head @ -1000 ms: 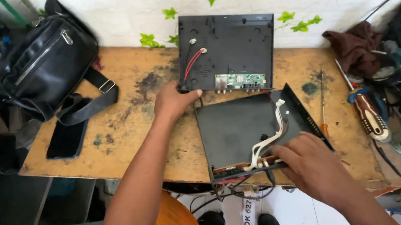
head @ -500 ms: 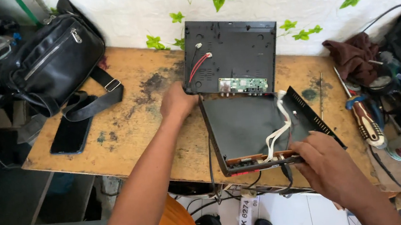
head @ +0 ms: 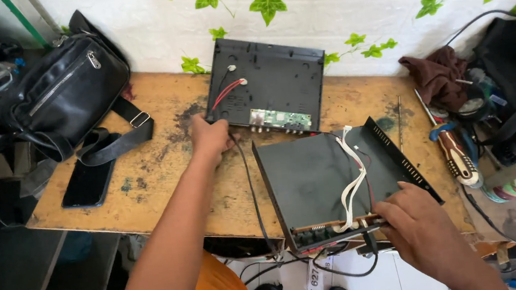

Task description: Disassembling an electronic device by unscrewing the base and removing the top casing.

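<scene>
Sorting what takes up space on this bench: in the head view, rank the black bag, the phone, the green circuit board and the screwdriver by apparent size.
1. Black bag
2. Phone
3. Green circuit board and screwdriver: look alike, so unranked.

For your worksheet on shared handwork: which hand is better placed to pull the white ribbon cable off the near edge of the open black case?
Right. The right hand rests at that near edge, beside the white ribbon cable; the left hand is away at the other black case.
</scene>
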